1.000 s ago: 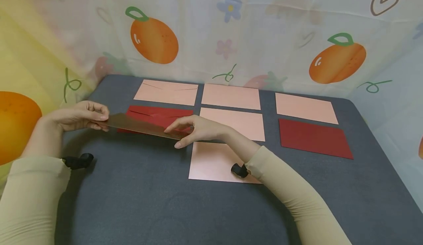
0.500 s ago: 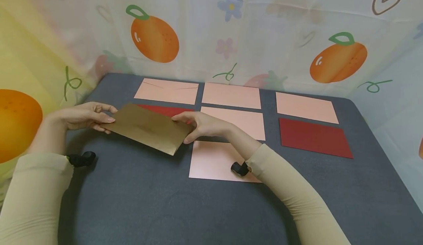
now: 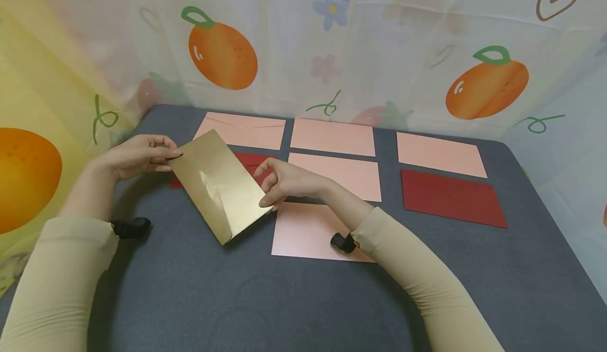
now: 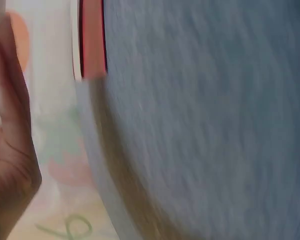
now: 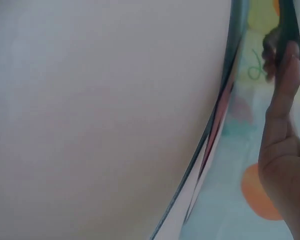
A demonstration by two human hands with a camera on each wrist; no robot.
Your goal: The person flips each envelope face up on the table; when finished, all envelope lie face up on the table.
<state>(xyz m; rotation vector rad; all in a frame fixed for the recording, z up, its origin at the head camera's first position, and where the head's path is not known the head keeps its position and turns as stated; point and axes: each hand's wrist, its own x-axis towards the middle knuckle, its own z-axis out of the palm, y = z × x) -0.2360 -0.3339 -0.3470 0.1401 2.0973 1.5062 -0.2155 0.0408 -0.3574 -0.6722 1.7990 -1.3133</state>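
Observation:
A gold envelope (image 3: 206, 175) is held up, tilted, over the left part of the dark grey table. My left hand (image 3: 142, 157) pinches its upper left corner between thumb and fingers. At its right corner my right hand (image 3: 296, 179) grips the edge, thumb in front. Light glints off a crease on the gold face. Partly hidden behind it lies a red envelope (image 3: 253, 161), and the pink envelope with flap lines (image 3: 251, 132) lies farther back. The left wrist view catches part of the left hand (image 4: 10, 165); the right wrist view shows the right hand (image 5: 285, 150) at the edge.
More pink envelopes lie in the middle: one at the back (image 3: 332, 137), one below it (image 3: 351, 175), one nearest (image 3: 301, 231), under the right forearm. On the right are a pink envelope (image 3: 441, 154) and a red envelope (image 3: 452, 198). A printed curtain (image 3: 379, 41) hangs behind the table.
The gold envelope has turned from nearly edge-on to face up toward the head camera, its near end swinging down. My left hand has moved right and slightly up; my right hand now grips the corner.

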